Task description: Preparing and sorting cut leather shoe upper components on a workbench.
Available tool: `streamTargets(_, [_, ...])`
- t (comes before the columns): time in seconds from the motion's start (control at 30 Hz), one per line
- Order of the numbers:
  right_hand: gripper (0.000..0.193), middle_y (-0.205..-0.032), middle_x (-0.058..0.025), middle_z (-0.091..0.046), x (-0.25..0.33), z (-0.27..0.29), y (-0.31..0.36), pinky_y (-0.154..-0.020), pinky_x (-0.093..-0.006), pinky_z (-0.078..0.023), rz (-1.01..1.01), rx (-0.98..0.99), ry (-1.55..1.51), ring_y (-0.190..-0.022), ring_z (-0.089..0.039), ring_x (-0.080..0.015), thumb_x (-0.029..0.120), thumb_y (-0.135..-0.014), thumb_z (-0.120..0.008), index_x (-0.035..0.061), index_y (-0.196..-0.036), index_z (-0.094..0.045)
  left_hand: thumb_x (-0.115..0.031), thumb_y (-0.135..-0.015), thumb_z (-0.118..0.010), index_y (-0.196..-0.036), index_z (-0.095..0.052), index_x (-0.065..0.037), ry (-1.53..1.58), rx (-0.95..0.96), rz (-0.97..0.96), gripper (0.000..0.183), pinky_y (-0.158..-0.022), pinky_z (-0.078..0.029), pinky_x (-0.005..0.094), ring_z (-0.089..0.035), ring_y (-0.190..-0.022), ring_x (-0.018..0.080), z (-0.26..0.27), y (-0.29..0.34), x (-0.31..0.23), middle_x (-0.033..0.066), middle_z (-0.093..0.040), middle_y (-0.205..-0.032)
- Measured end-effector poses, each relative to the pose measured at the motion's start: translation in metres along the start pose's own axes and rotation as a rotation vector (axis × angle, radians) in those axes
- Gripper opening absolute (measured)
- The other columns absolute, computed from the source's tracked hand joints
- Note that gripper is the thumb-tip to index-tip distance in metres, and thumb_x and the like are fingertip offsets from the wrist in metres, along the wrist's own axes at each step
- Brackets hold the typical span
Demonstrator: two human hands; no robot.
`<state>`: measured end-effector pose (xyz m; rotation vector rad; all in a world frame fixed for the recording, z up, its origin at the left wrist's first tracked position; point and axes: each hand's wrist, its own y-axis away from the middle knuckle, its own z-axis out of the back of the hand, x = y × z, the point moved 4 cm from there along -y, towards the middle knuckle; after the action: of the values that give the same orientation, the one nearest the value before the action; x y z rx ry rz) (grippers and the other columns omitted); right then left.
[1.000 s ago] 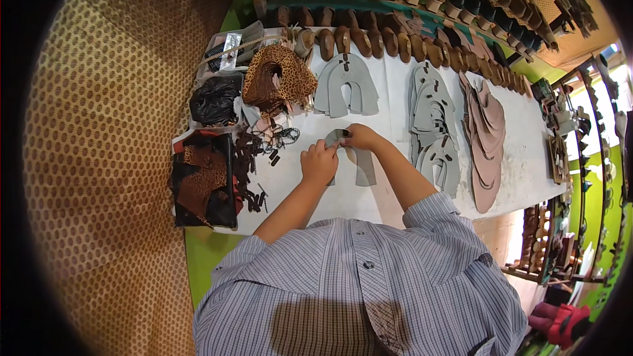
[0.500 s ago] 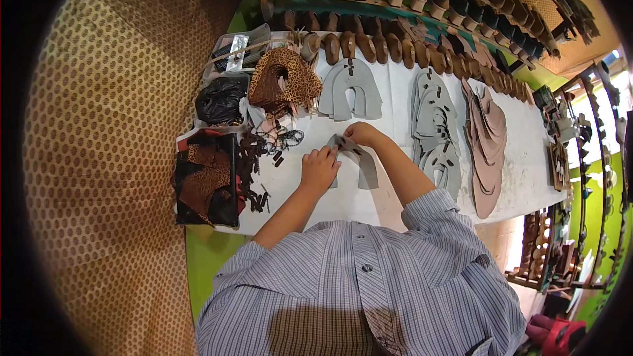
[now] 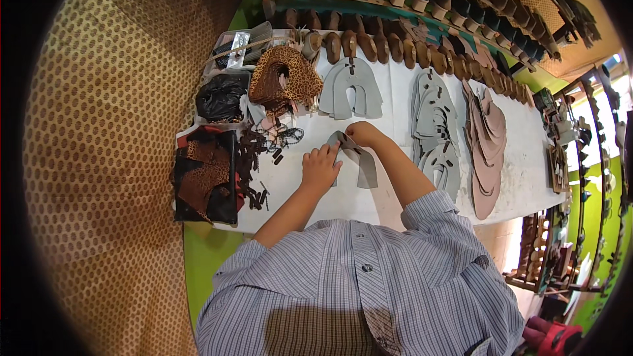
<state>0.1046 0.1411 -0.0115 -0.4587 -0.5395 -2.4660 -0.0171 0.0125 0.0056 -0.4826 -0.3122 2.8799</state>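
Observation:
A grey, horseshoe-shaped shoe upper (image 3: 367, 170) lies on the white table before me, its curved top lifted a little. My left hand (image 3: 321, 166) rests over its left leg, fingers bent and gripping near the curve. With fingertips pinched, my right hand (image 3: 364, 134) holds the upper's top edge. Small dark marks show on the curve between the hands; whether they are loops or slits is too small to tell. Just beyond lies a stack of similar grey uppers (image 3: 332, 95) with a dark brown tab at the top.
Overlapping grey uppers (image 3: 432, 115) and pinkish-beige pieces (image 3: 488, 178) lie to the right. At left are leopard-print uppers (image 3: 264, 82), a black plastic bag (image 3: 221, 99), small dark strips (image 3: 249, 158) and a box of brown scraps (image 3: 208, 188). Brown shoe lasts (image 3: 395, 49) line the back.
The curved top of the grey upper has shifted slightly between my fingers. Both hands stay in nearly the same place.

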Motion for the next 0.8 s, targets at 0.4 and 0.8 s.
streamTargets(0.4, [0.054,-0.078,-0.0154,-0.064,-0.005,0.01,0.007,-0.068,-0.0343,-0.046,-0.383,0.031,-0.597,-0.075,-0.061,-0.0251,0.052,-0.075,-0.061,-0.0009,-0.082,-0.066,-0.031,-0.077,-0.059,-0.117,-0.052,-0.014,-0.007,0.006,-0.01,0.044,-0.072,-0.036,0.0389,-0.049,-0.084,0.0222,0.0,0.002,0.003,0.0037,-0.051,-0.099])
streamTargets(0.8, [0.04,-0.085,-0.0117,-0.062,-0.001,0.008,0.028,-0.072,-0.0371,-0.047,-0.258,-0.356,-0.009,-0.083,-0.06,-0.0269,0.039,-0.064,-0.073,0.0076,-0.089,-0.066,-0.029,-0.077,-0.06,-0.118,-0.052,-0.01,0.106,0.027,0.031,0.045,-0.075,-0.039,0.04,-0.051,-0.09,0.0256,0.0,-0.001,0.005,0.0076,-0.052,-0.105])
